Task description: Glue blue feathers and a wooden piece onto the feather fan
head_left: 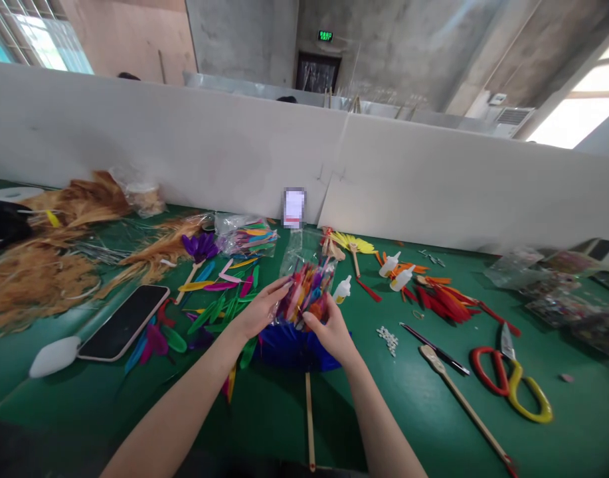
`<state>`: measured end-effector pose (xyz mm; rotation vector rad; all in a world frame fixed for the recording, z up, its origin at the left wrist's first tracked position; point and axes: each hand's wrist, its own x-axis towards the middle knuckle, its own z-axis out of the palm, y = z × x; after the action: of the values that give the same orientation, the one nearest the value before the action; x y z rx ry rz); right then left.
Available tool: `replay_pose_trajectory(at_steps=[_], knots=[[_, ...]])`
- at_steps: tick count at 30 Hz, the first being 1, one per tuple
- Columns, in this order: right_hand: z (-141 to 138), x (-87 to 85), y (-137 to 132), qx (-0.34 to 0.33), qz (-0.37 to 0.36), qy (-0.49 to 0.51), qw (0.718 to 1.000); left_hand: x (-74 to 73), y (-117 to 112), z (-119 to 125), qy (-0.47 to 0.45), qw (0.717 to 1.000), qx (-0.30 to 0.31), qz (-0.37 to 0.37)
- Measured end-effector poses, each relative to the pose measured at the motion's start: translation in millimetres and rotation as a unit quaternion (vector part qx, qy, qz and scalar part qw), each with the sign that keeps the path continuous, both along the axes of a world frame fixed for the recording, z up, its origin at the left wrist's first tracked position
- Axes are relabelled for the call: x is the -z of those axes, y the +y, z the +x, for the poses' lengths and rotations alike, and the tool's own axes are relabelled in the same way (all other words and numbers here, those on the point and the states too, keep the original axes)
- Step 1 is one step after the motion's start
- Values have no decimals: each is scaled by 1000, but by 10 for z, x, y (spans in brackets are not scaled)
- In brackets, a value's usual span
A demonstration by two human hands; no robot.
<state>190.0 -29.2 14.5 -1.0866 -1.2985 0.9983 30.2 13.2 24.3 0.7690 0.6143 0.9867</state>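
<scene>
Both of my hands hold a clear plastic bag of small multicoloured feathers (307, 282) above the green table (408, 425). My left hand (261, 309) grips the bag's left side, fingers curled on it. My right hand (329, 332) pinches its lower right edge. Right under the bag lies a blue feather fan (289, 352) with a thin wooden stick handle (310, 418) pointing toward me. Loose green, yellow, pink and purple feathers (219, 292) are scattered left of my left hand.
A black phone (125, 322) and a white oval object (55, 355) lie at the left, near heaps of tan feathers (35, 279). To the right are small white glue bottles (396, 269), red feathers (446, 302), red-and-yellow scissors (513, 378), a wooden stick (463, 401) and white beads (388, 338). A white partition wall (408, 179) closes the back.
</scene>
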Motion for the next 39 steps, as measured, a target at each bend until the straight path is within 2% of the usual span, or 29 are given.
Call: replay_pose_trajectory(at_steps=[2, 4, 5, 7, 8, 10, 11, 13, 15, 17, 21, 27, 33, 36, 39], knots=[[-7, 18, 13, 21, 6, 16, 1000, -34, -10, -6, 11, 1000, 17, 14], [-8, 19, 33, 40, 8, 20, 999, -117, -27, -31, 50, 995, 26, 84], [-6, 13, 42, 44, 9, 21, 999, -176, -42, -51, 81, 987, 11, 139], [1, -8, 52, 54, 12, 25, 998, -319, -84, -99, 158, 947, -81, 270], [5, -19, 51, 58, 13, 26, 998, -397, -110, -123, 200, 910, -146, 333], [7, -35, 41, 64, 15, 27, 997, -558, -162, -159, 294, 802, -256, 452], [6, -39, 34, 65, 18, 25, 997, -633, -179, -168, 347, 739, -281, 504], [-2, -36, 20, 65, 26, 16, 997, -763, -185, -169, 448, 630, -271, 573], [-12, -25, 9, 60, 34, 4, 998, -852, -151, -159, 521, 564, -233, 597], [-19, -12, 3, 57, 38, -10, 998, -901, -100, -153, 561, 537, -198, 599], [-17, 2, 3, 79, 49, -48, 994, -936, -53, -188, 574, 533, -165, 599], [-2, -7, -7, 76, 66, -66, 993, -998, -80, -249, 563, 570, -123, 586], [-4, -13, -19, 63, 64, -55, 994, -1084, -55, -202, 567, 600, -87, 558], [-15, -19, -24, 62, 64, -56, 994, -1116, -30, -177, 548, 625, -75, 550], [-25, -18, -25, 73, 59, -32, 995, -1158, -10, -178, 524, 665, -52, 530]])
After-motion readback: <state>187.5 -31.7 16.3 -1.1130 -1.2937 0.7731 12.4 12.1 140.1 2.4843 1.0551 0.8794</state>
